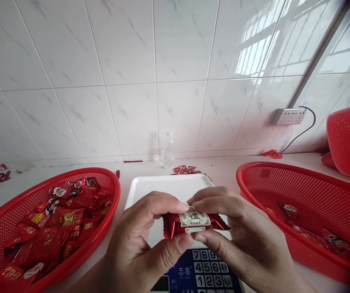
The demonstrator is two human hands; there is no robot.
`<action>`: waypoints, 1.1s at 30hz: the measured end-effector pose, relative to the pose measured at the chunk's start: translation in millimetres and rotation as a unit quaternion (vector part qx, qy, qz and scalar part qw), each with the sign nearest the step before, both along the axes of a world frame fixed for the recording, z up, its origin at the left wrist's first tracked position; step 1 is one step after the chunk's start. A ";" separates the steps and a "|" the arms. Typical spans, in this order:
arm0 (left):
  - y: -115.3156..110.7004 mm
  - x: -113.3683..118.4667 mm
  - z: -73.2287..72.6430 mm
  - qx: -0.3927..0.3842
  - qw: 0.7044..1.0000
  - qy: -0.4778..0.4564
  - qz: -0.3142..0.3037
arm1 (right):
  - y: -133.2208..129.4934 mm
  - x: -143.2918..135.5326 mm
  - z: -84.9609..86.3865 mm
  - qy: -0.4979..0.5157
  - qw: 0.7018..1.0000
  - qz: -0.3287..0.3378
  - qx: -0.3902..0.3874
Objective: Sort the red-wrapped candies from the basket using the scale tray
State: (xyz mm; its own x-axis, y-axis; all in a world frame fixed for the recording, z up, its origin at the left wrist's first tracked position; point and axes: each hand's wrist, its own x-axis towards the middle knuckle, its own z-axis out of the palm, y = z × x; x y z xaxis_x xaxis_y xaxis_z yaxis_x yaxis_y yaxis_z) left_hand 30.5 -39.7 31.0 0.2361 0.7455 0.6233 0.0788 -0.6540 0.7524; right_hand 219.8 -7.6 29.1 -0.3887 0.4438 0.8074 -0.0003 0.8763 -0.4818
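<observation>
Left hand [138, 236] and right hand [251, 234], together at the near centre, pinch one red wrapped packet [194, 220] above a white-topped scale [150, 185] on the worktop [223, 165]. Perforated red baskets stand either side, the left basket [117, 185] heaped with sweets [61, 224]. Far beyond, a clear bottle [169, 151] stands upright.

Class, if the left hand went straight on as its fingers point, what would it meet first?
Probably the right hand, close ahead on the same red packet; exact gap unclear.
</observation>
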 end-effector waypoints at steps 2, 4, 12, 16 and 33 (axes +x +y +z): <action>-0.1 0.6 0.6 -0.001 1.000 -0.003 0.002 | 0.6 1.3 -1.0 -0.004 1.000 -0.012 -0.008; -0.2 0.9 1.3 0.002 1.000 -0.005 0.007 | 1.5 2.4 -1.9 -0.006 0.999 -0.027 -0.022; -1.9 -1.9 -0.1 0.011 1.000 0.013 -0.001 | 2.0 0.6 0.6 -0.017 0.999 -0.004 -0.038; -1.1 0.0 -3.3 0.003 1.000 0.000 -0.021 | -0.1 -0.4 2.4 -0.008 0.998 0.024 -0.051; -1.5 -0.7 -2.1 0.000 1.000 0.012 -0.006 | 0.8 0.8 1.7 -0.014 0.995 0.043 -0.086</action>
